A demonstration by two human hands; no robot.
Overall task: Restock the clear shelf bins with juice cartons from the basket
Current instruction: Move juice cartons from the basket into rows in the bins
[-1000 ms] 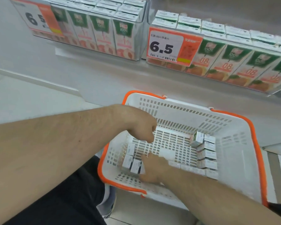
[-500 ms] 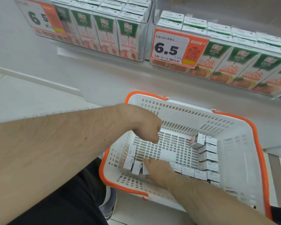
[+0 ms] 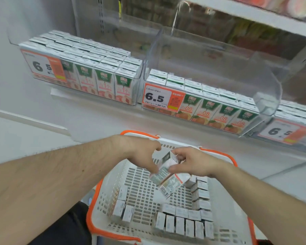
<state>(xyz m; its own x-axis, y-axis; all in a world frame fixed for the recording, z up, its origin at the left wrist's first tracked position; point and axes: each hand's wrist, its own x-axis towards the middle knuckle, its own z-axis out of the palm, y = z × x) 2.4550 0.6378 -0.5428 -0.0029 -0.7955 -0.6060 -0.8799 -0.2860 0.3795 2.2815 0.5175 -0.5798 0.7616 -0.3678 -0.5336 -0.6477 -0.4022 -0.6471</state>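
Observation:
A white basket with an orange rim [image 3: 224, 206] sits low in front of me, with several small juice cartons [image 3: 182, 225] standing along its right and near sides. Above the basket my right hand [image 3: 193, 160] grips a bunch of cartons [image 3: 166, 175], tilted. My left hand [image 3: 141, 152] has thumb and fingers spread and touches the left side of the bunch. Beyond the basket, the middle clear bin [image 3: 265, 103] holds orange-juice cartons in its front rows only. The left clear bin [image 3: 85, 71] is filled with peach-juice cartons.
Price tags reading 6.5 [image 3: 156, 98] hang on the bin fronts. A third bin [image 3: 293, 124] sits at the far right. A higher shelf [image 3: 254, 13] overhangs the bins. The grey floor [image 3: 25, 138] lies to the left.
My right hand came up out of the basket holding cartons, and my left hand moved in to meet them. The view tilted up, so more of the shelf bins shows.

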